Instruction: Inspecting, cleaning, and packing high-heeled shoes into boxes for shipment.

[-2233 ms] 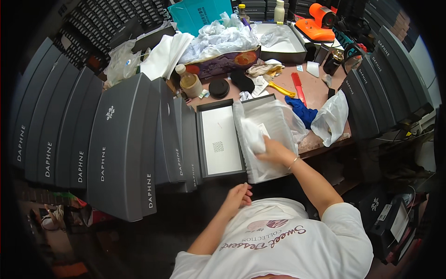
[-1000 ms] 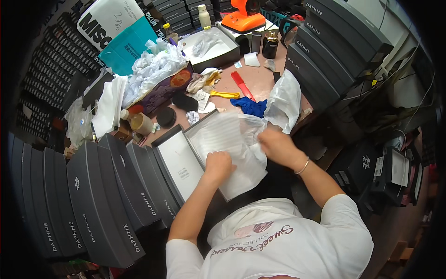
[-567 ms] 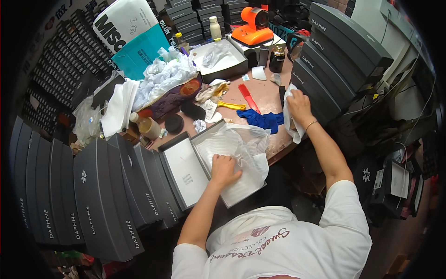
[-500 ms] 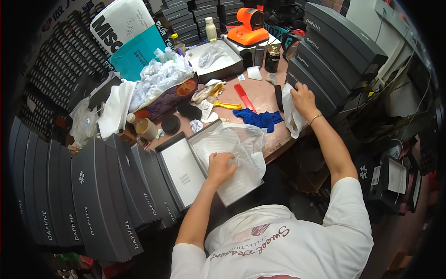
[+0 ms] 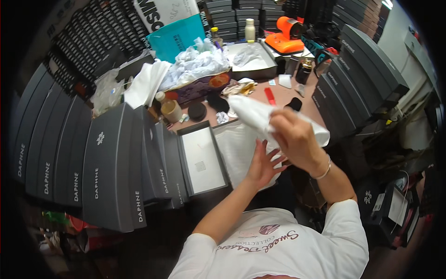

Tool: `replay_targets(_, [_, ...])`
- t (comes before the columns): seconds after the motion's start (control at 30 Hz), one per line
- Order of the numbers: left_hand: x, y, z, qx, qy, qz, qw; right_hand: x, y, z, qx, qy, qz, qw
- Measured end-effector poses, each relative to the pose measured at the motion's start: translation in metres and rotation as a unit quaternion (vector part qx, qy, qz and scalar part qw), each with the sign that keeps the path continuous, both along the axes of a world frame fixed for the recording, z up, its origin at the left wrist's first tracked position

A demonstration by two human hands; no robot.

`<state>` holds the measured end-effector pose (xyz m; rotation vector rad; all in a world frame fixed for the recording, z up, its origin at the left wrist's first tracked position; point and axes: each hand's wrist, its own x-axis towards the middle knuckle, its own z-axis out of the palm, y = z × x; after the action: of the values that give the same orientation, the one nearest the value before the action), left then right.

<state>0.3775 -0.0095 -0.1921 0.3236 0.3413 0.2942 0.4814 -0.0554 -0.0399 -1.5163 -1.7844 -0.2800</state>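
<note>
My right hand (image 5: 295,139) pinches a white wrapper (image 5: 253,114), paper or thin plastic, and holds it aslant above the table. Whether anything lies inside it cannot be seen. Just below, my left hand (image 5: 264,166) has its fingers spread and grips nothing; its fingertips are close under the wrapper. Beneath my hands is an open dark shoebox; one half (image 5: 202,160) shows a bare white inside, and the other holds white tissue (image 5: 234,151), partly hidden by my left hand and the wrapper.
Closed dark shoeboxes (image 5: 109,172) stand in a row at the left, and more are stacked (image 5: 353,88) at the right. Behind are a purple box (image 5: 197,90) of crumpled tissue, a bottle (image 5: 170,109), a round black tin (image 5: 197,111), a red-handled tool (image 5: 270,96) and an orange device (image 5: 285,39).
My right hand has brought the white wrapper from the right stack to above the open box. My left hand has lifted off the tissue and opened. The view has shifted left.
</note>
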Motion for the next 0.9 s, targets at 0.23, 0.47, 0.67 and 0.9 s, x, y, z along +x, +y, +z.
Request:
replay_targets(0.23, [-0.06, 0.018, -0.071, 0.13, -0.114, 0.151, 0.973, -0.093, -0.019, -0.13, -0.325, 0.723, 0.326, 0.516])
replay_targets(0.47, [-0.083, 0.014, -0.061, -0.227, -0.163, 0.144, 0.949, -0.121, -0.045, -0.173, -0.373, 0.823, 0.353, 0.241])
replay_targets(0.67, [-0.151, 0.042, -0.082, 0.279, -0.014, 0.192, 0.941, -0.047, -0.076, -0.184, -0.527, 0.67, 0.348, 0.391])
replay_targets(0.9, [-0.178, 0.05, 0.063, 0.785, 0.353, 0.009, 0.509, -0.011, -0.073, -0.115, -0.393, 0.638, 0.272, 0.604])
